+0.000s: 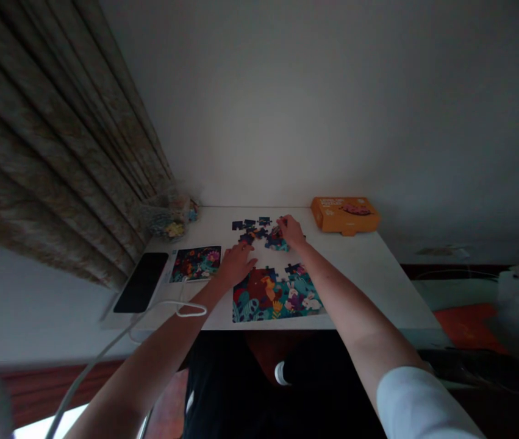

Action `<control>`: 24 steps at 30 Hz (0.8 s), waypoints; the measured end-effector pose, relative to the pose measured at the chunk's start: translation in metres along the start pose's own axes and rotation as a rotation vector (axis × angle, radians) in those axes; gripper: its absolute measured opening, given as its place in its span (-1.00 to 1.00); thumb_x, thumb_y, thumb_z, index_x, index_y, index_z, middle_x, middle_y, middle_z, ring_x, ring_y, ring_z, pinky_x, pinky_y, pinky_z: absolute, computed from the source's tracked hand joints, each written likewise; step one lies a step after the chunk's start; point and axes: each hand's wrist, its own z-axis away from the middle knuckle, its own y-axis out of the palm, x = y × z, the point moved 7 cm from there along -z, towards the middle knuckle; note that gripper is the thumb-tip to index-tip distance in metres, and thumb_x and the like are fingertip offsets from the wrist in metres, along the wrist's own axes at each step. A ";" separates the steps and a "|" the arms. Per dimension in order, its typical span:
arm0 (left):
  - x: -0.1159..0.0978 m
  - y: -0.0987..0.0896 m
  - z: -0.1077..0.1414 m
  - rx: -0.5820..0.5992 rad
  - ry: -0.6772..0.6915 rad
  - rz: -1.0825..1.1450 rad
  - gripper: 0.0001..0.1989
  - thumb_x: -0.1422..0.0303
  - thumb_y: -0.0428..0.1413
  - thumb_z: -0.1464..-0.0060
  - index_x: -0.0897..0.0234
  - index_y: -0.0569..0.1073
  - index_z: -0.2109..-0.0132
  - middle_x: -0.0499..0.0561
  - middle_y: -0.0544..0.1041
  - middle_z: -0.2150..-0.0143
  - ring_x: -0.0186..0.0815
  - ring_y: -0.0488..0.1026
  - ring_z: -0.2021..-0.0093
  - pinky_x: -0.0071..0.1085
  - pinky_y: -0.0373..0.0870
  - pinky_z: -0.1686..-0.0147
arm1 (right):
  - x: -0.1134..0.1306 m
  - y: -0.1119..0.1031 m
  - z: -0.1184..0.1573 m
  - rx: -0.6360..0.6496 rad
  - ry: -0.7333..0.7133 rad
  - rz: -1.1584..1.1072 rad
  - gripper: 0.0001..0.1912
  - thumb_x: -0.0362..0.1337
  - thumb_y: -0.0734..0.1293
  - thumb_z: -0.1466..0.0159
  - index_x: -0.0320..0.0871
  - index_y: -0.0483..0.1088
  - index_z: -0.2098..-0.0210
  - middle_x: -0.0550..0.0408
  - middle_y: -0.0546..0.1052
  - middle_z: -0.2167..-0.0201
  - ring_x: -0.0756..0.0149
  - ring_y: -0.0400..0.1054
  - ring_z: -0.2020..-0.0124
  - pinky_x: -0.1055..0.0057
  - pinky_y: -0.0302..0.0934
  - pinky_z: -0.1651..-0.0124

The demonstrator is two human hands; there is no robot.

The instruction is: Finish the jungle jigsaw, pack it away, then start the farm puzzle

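Note:
A partly joined jigsaw puzzle (277, 302) with animals and plants lies at the table's front edge. Beyond its jagged upper edge, loose puzzle pieces (252, 234) are spread over the tabletop. My left hand (236, 264) rests at the joined part's upper left corner, fingers apart, its fingertips close to the loose pieces. Over the right-hand cluster of pieces (277, 242), my right hand (293, 232) has its fingers pinched on a small dark puzzle piece (280, 221), mostly covered by the fingertips. Left of my left hand lies a printed picture card (195, 263).
An orange puzzle box (346, 215) stands at the table's back right. At the back left is a clear container (168, 219) with small items. A black phone (143, 282) lies on the left edge, and a white cable (149, 310) runs over the front left. Curtains (58, 122) hang left.

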 end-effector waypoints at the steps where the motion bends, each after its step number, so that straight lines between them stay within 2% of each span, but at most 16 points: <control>1: -0.004 0.003 -0.002 -0.001 0.018 0.019 -0.65 0.29 0.07 -0.34 0.25 0.43 -0.20 0.19 0.45 -0.25 -0.07 0.41 -0.24 -0.16 0.35 -0.20 | -0.005 0.002 0.000 0.005 0.032 -0.020 -0.85 -0.18 0.23 -0.44 -0.09 0.37 0.15 0.08 0.57 0.40 0.22 0.49 0.35 0.38 0.30 0.22; 4: -0.021 0.014 -0.015 0.006 0.117 0.059 -0.66 0.33 0.05 -0.34 0.33 0.45 -0.18 0.22 0.48 -0.21 -0.10 0.44 -0.21 -0.20 0.36 -0.21 | -0.013 0.002 0.004 0.007 0.045 -0.022 -0.87 -0.31 0.24 -0.41 -0.10 0.40 0.09 0.05 0.60 0.30 0.25 0.51 0.30 0.35 0.34 0.15; 7: -0.043 0.024 -0.029 0.016 0.261 0.056 -0.64 0.37 0.02 -0.35 0.30 0.45 -0.22 0.23 0.44 -0.30 -0.10 0.40 -0.28 -0.15 0.27 -0.30 | -0.013 -0.007 0.017 -0.026 -0.087 0.058 -0.74 -0.41 0.22 -0.37 -0.10 0.41 0.00 -0.01 0.61 0.14 0.24 0.51 0.12 0.30 0.33 0.00; 9: -0.051 0.029 -0.036 0.021 0.313 0.048 -0.61 0.39 -0.02 -0.36 0.24 0.43 -0.27 0.20 0.40 -0.36 -0.10 0.36 -0.33 -0.09 0.22 -0.34 | -0.013 -0.011 0.032 -0.005 -0.179 0.143 -0.69 -0.40 0.25 -0.36 -0.10 0.42 -0.07 -0.04 0.59 0.05 0.21 0.48 0.02 0.26 0.31 -0.10; 13: -0.047 0.033 -0.050 0.023 0.217 0.011 -0.56 0.41 -0.04 -0.37 0.20 0.38 -0.34 0.22 0.37 -0.39 -0.02 0.33 -0.35 -0.02 0.25 -0.29 | -0.019 -0.006 0.064 0.147 -0.264 0.334 -0.55 -0.20 0.49 -0.24 -0.12 0.45 -0.11 -0.16 0.53 -0.07 0.04 0.43 -0.11 0.21 0.28 -0.15; 16: -0.042 0.034 -0.061 0.061 0.140 0.011 -0.53 0.44 0.00 -0.35 0.20 0.37 -0.36 0.23 0.40 -0.36 0.03 0.34 -0.33 -0.03 0.31 -0.23 | -0.023 -0.001 0.072 0.184 -0.230 0.375 -0.50 -0.15 0.54 -0.19 -0.13 0.47 -0.08 -0.19 0.54 -0.04 -0.01 0.43 -0.12 0.23 0.30 -0.09; 20: -0.042 0.031 -0.068 0.091 0.115 0.010 -0.52 0.43 0.03 -0.33 0.20 0.38 -0.36 0.23 0.43 -0.30 0.03 0.40 -0.26 -0.06 0.34 -0.18 | -0.025 0.005 0.062 0.229 -0.110 0.303 -0.48 -0.27 0.57 -0.11 -0.12 0.48 -0.05 -0.08 0.60 0.10 0.06 0.51 0.02 0.27 0.33 -0.01; 24: -0.046 0.024 -0.061 0.085 0.127 -0.040 -0.63 0.39 0.01 -0.36 0.19 0.51 -0.23 0.20 0.48 -0.24 0.04 0.41 -0.21 -0.02 0.29 -0.19 | -0.017 0.009 0.056 0.271 -0.170 0.216 -0.59 -0.42 0.53 -0.06 -0.10 0.54 0.09 -0.06 0.60 0.13 0.06 0.50 0.03 0.25 0.32 -0.05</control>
